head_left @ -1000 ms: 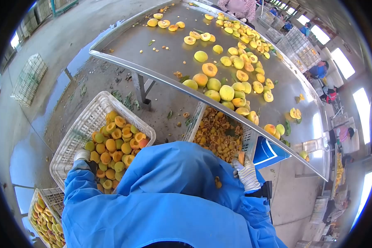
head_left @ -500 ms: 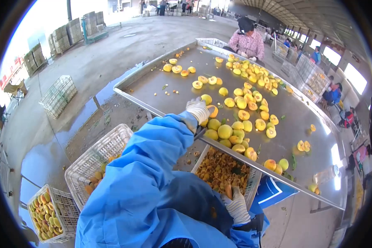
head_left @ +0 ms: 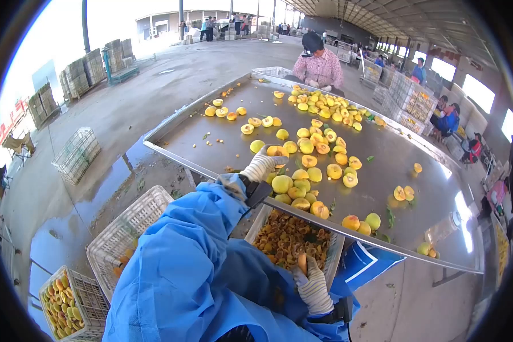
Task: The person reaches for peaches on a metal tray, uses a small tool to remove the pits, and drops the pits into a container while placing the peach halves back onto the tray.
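Left hand (head_left: 261, 165), gloved: fingers closed round a halved fruit (head_left: 277, 151) at the tabletop's (head_left: 222, 157) near side, loose fruit (head_left: 300, 185) just beside. Right hand (head_left: 314, 292), gloved, grips a short wooden-coloured handle (head_left: 302, 263) over a crate (head_left: 337, 251) of brownish fruit scraps (head_left: 279, 239), below the near edge.

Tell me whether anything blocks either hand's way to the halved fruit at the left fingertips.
Nothing visible blocks the left hand: its fingers touch the halved fruit. Between that fruit and the right hand, holding a brown handle, lies the table's near rim.
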The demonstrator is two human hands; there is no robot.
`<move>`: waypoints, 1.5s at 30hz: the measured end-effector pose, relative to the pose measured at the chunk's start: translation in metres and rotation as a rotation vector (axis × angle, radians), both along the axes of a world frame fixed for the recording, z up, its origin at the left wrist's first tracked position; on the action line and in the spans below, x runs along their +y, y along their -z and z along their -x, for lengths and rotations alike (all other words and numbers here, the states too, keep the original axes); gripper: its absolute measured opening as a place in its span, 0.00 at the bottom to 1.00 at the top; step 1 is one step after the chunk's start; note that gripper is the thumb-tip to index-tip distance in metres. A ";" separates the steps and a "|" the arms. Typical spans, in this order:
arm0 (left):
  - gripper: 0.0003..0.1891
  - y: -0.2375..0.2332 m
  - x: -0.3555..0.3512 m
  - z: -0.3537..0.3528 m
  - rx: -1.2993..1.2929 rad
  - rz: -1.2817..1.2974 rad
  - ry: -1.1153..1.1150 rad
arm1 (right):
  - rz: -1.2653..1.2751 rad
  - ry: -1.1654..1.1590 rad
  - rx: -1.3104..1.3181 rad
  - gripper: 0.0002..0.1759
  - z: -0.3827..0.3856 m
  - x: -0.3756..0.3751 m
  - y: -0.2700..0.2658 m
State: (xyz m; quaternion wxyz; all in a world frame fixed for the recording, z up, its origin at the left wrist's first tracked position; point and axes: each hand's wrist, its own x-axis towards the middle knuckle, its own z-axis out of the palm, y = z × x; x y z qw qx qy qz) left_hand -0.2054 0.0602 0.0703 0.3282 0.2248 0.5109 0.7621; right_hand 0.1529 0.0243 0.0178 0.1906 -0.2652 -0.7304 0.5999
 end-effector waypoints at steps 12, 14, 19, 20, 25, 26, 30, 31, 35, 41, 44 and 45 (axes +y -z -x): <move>0.35 0.043 -0.097 -0.181 -0.173 -0.140 0.245 | -0.490 0.109 0.044 0.21 0.016 -0.007 -0.010; 0.35 0.043 -0.097 -0.187 -0.153 -0.105 0.252 | -0.583 0.122 -0.078 0.20 0.016 -0.010 -0.014; 0.35 0.046 -0.094 -0.193 0.006 -0.098 0.230 | -0.628 0.149 -0.068 0.19 0.017 -0.011 -0.004; 0.36 0.048 -0.093 -0.194 0.004 -0.092 0.212 | -0.691 0.155 -0.021 0.20 0.017 -0.011 0.002; 0.36 0.048 -0.092 -0.186 -0.038 -0.033 0.203 | -0.644 0.120 -0.208 0.21 0.020 -0.019 0.001; 0.36 0.048 -0.091 -0.183 -0.031 -0.009 0.220 | -0.635 0.118 -0.228 0.21 0.021 -0.019 0.003; 0.37 0.057 -0.091 -0.175 -0.045 0.038 0.273 | -0.535 0.031 -0.152 0.22 0.020 -0.009 0.017; 0.36 0.058 -0.090 -0.174 -0.056 0.032 0.283 | -0.457 -0.007 -0.118 0.22 0.018 -0.004 0.012; 0.33 0.061 -0.084 -0.176 -0.111 0.000 0.200 | -0.517 0.141 -0.108 0.23 0.021 -0.007 0.009; 0.27 0.067 -0.088 -0.178 -0.353 -0.213 0.286 | 0.003 0.133 -0.046 0.25 0.014 -0.009 0.018; 0.27 0.058 -0.089 -0.181 -0.586 -0.303 0.355 | 0.096 0.147 0.034 0.26 0.020 -0.014 0.012; 0.27 0.055 -0.089 -0.183 -0.626 -0.338 0.400 | 0.080 0.145 0.064 0.26 0.021 -0.013 0.011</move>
